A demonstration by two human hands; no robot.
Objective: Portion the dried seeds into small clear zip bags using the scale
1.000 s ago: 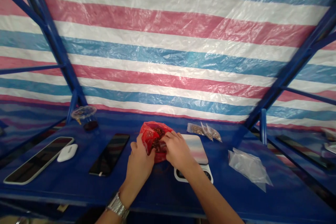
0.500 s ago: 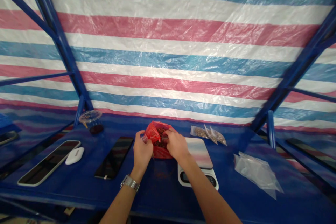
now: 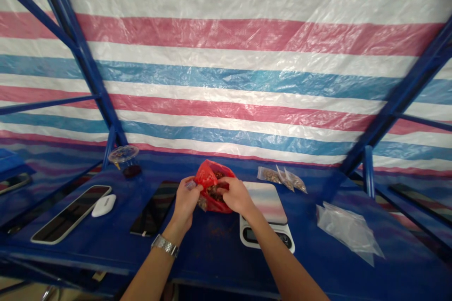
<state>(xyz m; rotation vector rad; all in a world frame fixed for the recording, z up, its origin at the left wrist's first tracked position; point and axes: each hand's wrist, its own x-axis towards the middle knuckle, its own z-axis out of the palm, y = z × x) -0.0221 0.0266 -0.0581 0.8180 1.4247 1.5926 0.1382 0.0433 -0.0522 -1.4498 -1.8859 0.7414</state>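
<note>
An open red plastic bag [image 3: 221, 206] stands on the blue table with loose brown dried pieces [image 3: 213, 192] inside. At its left side my left hand [image 3: 186, 200] is closed on a small clear plastic bag [image 3: 191, 185], whose lower end with some brown bits shows below the fingers. My right hand [image 3: 236, 194] reaches into the red bag's mouth from the right, fingers pinched together at the dried pieces. Beneath my right forearm lies a white kitchen scale [image 3: 266, 202] with nothing on its plate.
Several filled clear bags [image 3: 282, 178] lie behind the scale, and flat clear bags [image 3: 348, 228] to its right. On the left are a black phone [image 3: 155, 209], a white-edged phone [image 3: 72, 214], a white earbud case [image 3: 103, 205] and a clear cup [image 3: 127, 162]. Blue frame posts [image 3: 95, 77] flank the table.
My left hand has drawn slightly left and down, and the clear bag's filled lower end now shows. My right hand's fingers stay in the red bag, whose mouth shows wider.
</note>
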